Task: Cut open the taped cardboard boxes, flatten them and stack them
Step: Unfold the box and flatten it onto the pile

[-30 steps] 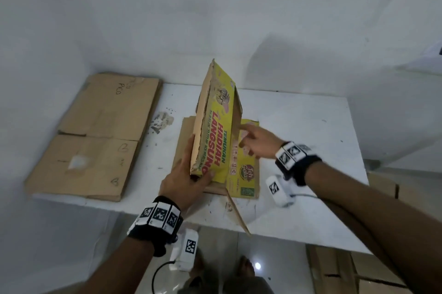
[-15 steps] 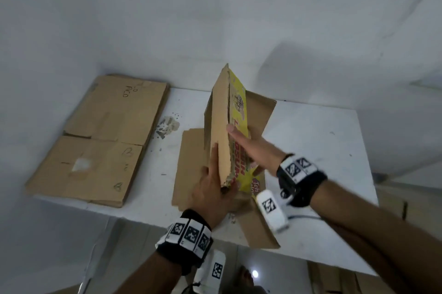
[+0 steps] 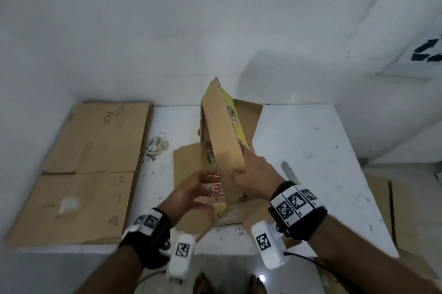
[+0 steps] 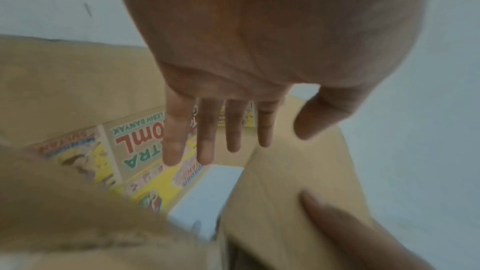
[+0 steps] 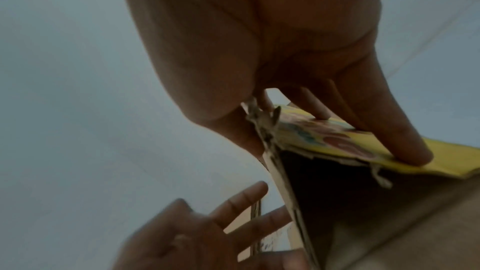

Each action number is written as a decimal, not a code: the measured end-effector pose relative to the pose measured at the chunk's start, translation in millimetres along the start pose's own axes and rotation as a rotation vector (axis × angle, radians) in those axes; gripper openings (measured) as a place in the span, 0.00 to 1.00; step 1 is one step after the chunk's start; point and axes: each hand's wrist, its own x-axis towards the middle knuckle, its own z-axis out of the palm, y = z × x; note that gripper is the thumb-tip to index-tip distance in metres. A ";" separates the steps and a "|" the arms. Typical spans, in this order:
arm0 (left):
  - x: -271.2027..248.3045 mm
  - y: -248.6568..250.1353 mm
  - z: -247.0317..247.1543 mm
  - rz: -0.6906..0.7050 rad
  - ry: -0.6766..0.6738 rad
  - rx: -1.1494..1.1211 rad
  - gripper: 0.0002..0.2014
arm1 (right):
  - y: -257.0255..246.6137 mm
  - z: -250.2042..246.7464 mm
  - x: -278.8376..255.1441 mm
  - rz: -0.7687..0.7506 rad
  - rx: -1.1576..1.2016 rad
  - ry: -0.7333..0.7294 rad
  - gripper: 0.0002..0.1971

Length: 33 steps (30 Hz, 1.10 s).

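A yellow-printed cardboard box point(image 3: 222, 140) stands tilted on end at the middle of the white table point(image 3: 311, 140), its plain brown panel towards me. My right hand point(image 3: 239, 169) grips its near lower corner. In the right wrist view the fingers point(image 5: 405, 147) lie on the yellow face and the thumb is on the other side. My left hand point(image 3: 201, 181) is blurred beside the printed side, with straight, spread fingers point(image 4: 207, 141) that hold nothing. A flat piece of cardboard point(image 3: 184, 164) lies under the box.
Flattened brown cartons point(image 3: 95, 162) cover the table's left end and overhang its edge. A grey cutter point(image 3: 289, 171) lies on the table right of my right hand. More cartons point(image 3: 387, 198) stand on the floor at the right. Walls close in behind and left.
The box has turned, so its brown panel now faces me. My left hand has come off the box and spread open. My right hand went from the yellow face to gripping the near corner.
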 end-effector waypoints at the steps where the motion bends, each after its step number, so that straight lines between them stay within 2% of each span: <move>1: 9.4 5.4 -8.8 0.012 0.022 0.058 0.16 | -0.4 0.5 -0.6 0.012 0.004 -0.002 0.39; 3: 27.0 23.4 -13.9 0.063 -0.013 0.225 0.16 | -2.6 4.7 -1.4 0.025 0.010 0.002 0.40; 6: 75.8 40.8 -27.0 0.058 -0.076 0.433 0.15 | -5.4 11.7 -3.3 0.017 0.020 -0.007 0.41; 8: 112.1 49.3 -50.1 0.026 0.055 0.465 0.16 | -6.4 11.7 -4.2 0.017 0.034 -0.010 0.40; 10: 134.3 59.0 -76.4 0.016 0.197 0.345 0.21 | -9.2 16.5 -3.1 0.019 0.018 -0.011 0.39; 12: 145.5 67.5 -95.6 0.025 0.275 0.248 0.33 | -13.4 26.1 1.2 0.015 0.011 -0.003 0.40; 13: 143.7 71.6 -98.8 0.039 0.269 0.246 0.36 | -14.3 31.5 4.9 0.019 0.010 -0.001 0.41; 16: 113.7 70.0 -92.0 0.090 0.132 0.393 0.19 | -21.4 38.1 19.4 0.021 0.026 0.053 0.36; 18: 70.1 52.9 -79.3 0.152 0.016 0.442 0.27 | -25.2 35.7 29.2 0.031 0.061 0.094 0.32; 20: 26.1 32.7 -55.9 0.178 -0.137 0.439 0.39 | -23.8 34.1 40.1 0.050 0.124 0.114 0.36; 21: 10.4 19.9 -43.6 0.176 -0.191 0.496 0.48 | -22.4 35.3 46.5 0.060 0.154 0.101 0.40; 22: 1.7 7.5 -33.1 0.168 -0.179 0.636 0.56 | -19.5 38.8 53.8 0.058 0.181 0.078 0.45; 23: -0.5 -5.3 -24.8 0.167 -0.095 0.802 0.60 | -15.1 44.7 62.5 0.056 0.186 0.053 0.49; 25: 13.5 -22.1 -17.2 0.213 0.155 1.027 0.55 | -0.9 56.7 78.7 0.000 0.163 0.009 0.51; 27: 42.3 -32.3 -16.5 0.207 0.358 1.006 0.41 | 16.9 65.8 92.5 -0.050 0.091 -0.048 0.52; 29: 69.5 -42.6 -23.0 0.127 0.434 0.918 0.31 | 34.9 69.1 97.9 -0.007 -0.069 -0.091 0.51; 31: 86.2 -57.8 -27.1 0.075 0.458 0.888 0.27 | 56.7 73.6 99.2 0.121 -0.362 -0.083 0.42; 33: 94.3 -73.4 -26.3 0.034 0.421 0.816 0.26 | 80.0 81.9 100.6 0.224 -0.465 -0.036 0.32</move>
